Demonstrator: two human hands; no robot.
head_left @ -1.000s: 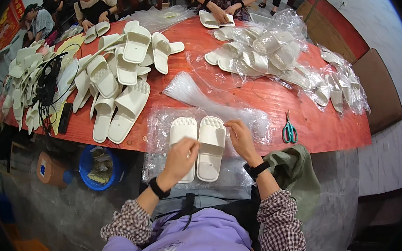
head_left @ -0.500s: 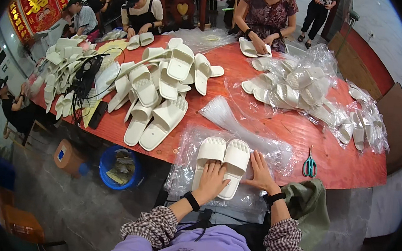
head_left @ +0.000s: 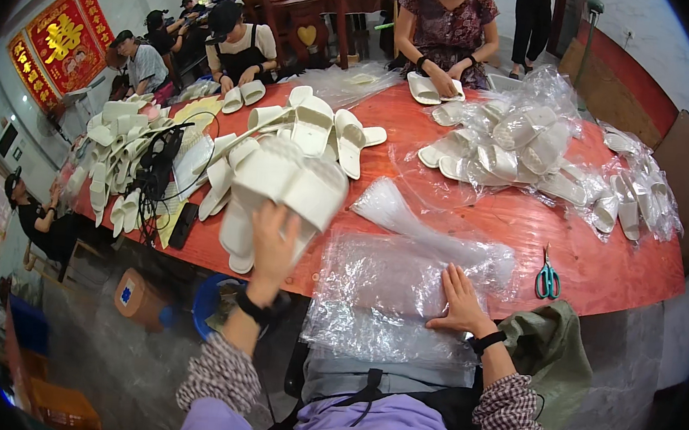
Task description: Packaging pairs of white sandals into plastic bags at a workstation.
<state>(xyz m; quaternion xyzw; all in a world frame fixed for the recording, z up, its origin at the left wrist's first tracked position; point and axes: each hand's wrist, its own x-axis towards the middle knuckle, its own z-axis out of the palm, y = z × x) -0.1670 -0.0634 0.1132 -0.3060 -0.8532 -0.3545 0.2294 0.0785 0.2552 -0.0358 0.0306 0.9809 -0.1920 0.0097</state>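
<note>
A pair of white slippers (head_left: 314, 192), blurred by motion, is raised in front of the slipper pile at the middle left. My left hand (head_left: 274, 246) grips the pair from the near side; its fingers are partly smeared. On the right, my right hand (head_left: 462, 303) lies with fingers spread on a stack of clear plastic bags (head_left: 378, 300) at the table's near edge. Just beyond the stack, a fanned bundle of clear plastic (head_left: 398, 207) rests on the table.
Green-handled scissors (head_left: 548, 280) lie right of the bags. A slipper pile (head_left: 351, 142) stands left of centre, with bagged slippers (head_left: 523, 145) at the far right. A phone-like black object (head_left: 184, 224) is at the left edge, a blue bin (head_left: 207, 305) below. Co-workers handle slippers across the table.
The pair of slippers has left the stack of bags, carried up and left by my left hand. My right hand remains on the bags. The view has shifted slightly.
</note>
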